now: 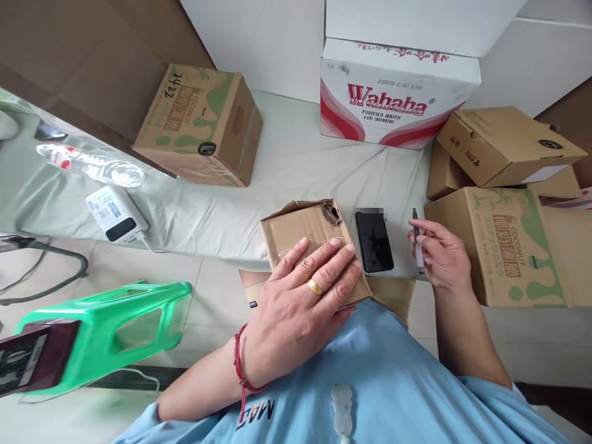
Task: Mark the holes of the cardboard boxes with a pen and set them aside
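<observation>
With the left hand (308, 296) spread flat, grasping nothing, rests on a small cardboard box (293, 228) at the near edge of the cloth-covered table (296, 148), against the blue shirt (393, 370). With the right hand (446, 259), pinches a slim pen (419, 246), dark tip away from the body, beyond the black phone (374, 242). Seems to be at the steadying step, with the pen held apart from the cardboard. Next, probably calls for keeping the box still and bringing the pen across the phone. On the white carton (388, 117), reads "Wahaha" over "PURIFIED WATER FOR DRINKING." On the left green-printed box (198, 123), says "COCONUT," plus handwritten digits, apparently "2422"; on the right green-printed box (504, 259), likewise says "COCONUT." Cannot make out the small print on the power bank (115, 213).
</observation>
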`<state>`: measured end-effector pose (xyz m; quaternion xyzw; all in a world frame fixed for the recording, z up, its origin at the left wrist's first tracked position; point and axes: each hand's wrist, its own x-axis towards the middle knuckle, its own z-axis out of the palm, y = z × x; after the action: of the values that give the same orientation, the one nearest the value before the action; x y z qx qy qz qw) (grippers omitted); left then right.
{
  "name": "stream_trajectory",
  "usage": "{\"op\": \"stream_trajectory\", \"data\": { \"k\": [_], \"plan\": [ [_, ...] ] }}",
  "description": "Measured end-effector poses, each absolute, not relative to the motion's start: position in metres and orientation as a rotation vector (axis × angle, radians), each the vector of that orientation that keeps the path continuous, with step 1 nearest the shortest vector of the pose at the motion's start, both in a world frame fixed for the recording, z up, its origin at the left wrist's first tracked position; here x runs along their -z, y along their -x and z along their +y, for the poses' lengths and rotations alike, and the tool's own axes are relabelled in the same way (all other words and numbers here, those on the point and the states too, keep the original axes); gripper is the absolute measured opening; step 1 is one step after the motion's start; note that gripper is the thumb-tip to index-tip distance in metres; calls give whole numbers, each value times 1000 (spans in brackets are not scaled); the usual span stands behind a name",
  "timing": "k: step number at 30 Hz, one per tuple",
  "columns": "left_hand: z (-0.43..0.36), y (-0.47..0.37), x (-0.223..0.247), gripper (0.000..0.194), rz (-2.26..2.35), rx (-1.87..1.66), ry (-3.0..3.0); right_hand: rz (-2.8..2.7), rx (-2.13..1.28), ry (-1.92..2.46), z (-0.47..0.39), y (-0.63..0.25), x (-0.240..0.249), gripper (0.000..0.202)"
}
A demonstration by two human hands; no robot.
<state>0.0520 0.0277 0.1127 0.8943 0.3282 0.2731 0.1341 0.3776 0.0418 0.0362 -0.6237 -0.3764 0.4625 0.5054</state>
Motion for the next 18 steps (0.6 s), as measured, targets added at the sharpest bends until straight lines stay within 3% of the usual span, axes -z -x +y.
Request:
{"op": "stream_trajectory", "data": {
  "k": [2, 6, 11, 18],
  "plan": [
    [27, -52, -112, 68, 948, -796, -2586, -895, -1244, 1310, 47, -375, -43, 22],
    [26, -52, -109, 63, 955, -824, -2594, -954, -1168, 1202, 57, -364, -56, 46],
    [25, -53, -108, 56, 967, -838, -2621, -894, -1254, 1143, 66, -330, -81, 30],
    [23, -53, -114, 46, 1002, -798, -2690, -1098, -1231, 915, 64, -280, -110, 40]
  ]
}}
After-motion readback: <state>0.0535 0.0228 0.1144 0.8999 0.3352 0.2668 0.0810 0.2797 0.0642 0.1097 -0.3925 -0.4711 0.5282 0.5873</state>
